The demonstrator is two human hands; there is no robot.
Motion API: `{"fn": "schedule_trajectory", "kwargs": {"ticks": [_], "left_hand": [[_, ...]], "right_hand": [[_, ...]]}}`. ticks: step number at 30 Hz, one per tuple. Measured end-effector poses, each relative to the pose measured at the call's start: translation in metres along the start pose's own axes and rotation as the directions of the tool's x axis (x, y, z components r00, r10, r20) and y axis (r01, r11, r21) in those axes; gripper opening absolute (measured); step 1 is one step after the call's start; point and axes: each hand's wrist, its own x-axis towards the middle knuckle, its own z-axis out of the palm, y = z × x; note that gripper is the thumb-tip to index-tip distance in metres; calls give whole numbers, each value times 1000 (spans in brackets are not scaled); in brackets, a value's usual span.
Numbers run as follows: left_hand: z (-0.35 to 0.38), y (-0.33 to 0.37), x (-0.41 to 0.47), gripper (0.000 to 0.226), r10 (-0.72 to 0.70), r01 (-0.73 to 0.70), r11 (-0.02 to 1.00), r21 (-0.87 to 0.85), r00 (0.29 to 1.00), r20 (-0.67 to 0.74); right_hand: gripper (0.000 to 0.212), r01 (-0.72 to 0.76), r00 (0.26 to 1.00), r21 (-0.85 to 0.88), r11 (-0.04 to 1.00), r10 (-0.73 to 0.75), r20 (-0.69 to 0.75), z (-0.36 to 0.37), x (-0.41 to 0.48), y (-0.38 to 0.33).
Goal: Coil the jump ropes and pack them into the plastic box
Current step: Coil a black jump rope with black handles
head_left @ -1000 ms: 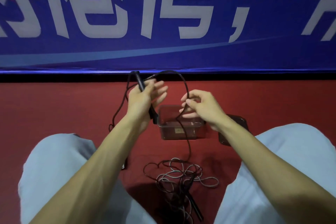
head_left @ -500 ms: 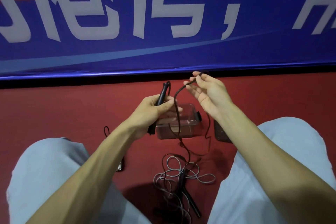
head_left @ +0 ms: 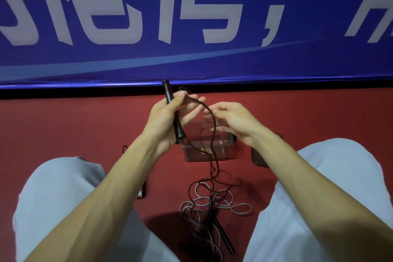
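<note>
Dim, low contrast, fisheye @ edges

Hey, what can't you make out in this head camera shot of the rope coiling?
Head view:
Right hand: motion-blurred, so its grip on the dark rope is unclear.
Plastic box: left hand and rope overlap it; contents unclear.
Dark object right of the box: mostly behind the right forearm.
Rope pile: near end lost in shadow.

Blue banner (head_left: 191, 64) beyond left hand (head_left: 163, 121) and right hand (head_left: 234, 121) bore large white Chinese characters, tops cropped, not surely readable; white comma (head_left: 270, 27) stood beyond right hand.
</note>
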Motion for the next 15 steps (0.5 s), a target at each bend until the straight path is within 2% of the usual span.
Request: {"fn": "schedule_trajectory", "kwargs": {"ticks": [3,6,8,10,11,13,15], "left_hand": [[-3,7,3,16,18,-24,983,-183,999,-35],[-10,13,6,23,13,-35,947,-319,997,-70],[-14,15,7,27,13,-49,933,-356,994,-104],[-17,14,8,29,25,-72,929,-362,991,-133],[-17,13,9,29,43,-94,934,-346,988,-151],[-17,12,11,25,97,-145,953,-265,978,-186],[-15,10,11,19,149,-174,979,-104,966,-214]], "right_hand": [[45,72,974,-306,949,-1,227,7,-2,6],[27,112,942,-472,874,59,331,12,-2,13],[17,110,957,-524,845,52,285,13,2,19],[21,102,987,-605,790,-4,161,10,8,23],[25,64,996,-598,799,-9,93,8,10,24],[29,-23,1000,-452,892,20,-13,7,9,23],[29,-36,997,-297,954,12,-80,7,7,20]]}}
